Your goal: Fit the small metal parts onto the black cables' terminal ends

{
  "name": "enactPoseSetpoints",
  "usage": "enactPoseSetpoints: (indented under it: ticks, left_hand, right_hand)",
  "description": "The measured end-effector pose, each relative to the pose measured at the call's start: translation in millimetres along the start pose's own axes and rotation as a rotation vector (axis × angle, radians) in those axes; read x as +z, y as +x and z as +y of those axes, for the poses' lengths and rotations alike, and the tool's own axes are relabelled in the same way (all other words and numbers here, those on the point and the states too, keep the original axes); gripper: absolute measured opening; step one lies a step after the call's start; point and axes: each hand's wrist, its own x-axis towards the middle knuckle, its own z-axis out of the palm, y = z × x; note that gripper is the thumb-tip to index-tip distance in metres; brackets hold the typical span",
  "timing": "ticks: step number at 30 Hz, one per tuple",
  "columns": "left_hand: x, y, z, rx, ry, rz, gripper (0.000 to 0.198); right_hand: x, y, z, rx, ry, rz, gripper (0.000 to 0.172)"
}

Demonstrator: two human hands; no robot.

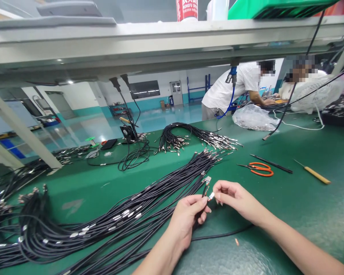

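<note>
Left hand (186,219) grips black wires (204,193) while right fingertips (217,187) pinch a half-hidden metal terminal (211,196).

A green-topped workbench (309,225) carries loose bundles of long black cables with silver metal terminals (109,225), spread across its left and middle. To the right lie orange-handled steel scissors (259,172), a thin black rod-shaped tool (271,163), and a yellow-handled awl (315,175), with a crumpled clear plastic bag (253,117) farther back.
</note>
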Motion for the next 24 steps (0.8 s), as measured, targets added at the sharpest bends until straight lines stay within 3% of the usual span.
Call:
enactPoseSetpoints:
  ticks: [5, 8, 24]
  left_hand:
    - [5.4, -0.1, -2.8, 0.014, 0.084, 0.041, 0.024]
    - [6.4, -0.4, -4.3, 0.031, 0.107, 0.077, 0.024]
    - [6.2, -2.5, -3.2, 0.042, 0.099, 0.093, 0.022]
  right_hand:
    - [-0.1, 1.1, -2.6, -0.038, -0.049, 0.107, 0.018]
    - [-1.1, 0.8, -3.2, -0.023, -0.139, 0.086, 0.024]
    - [-1.2, -0.6, -4.3, -0.066, -0.179, 0.078, 0.022]
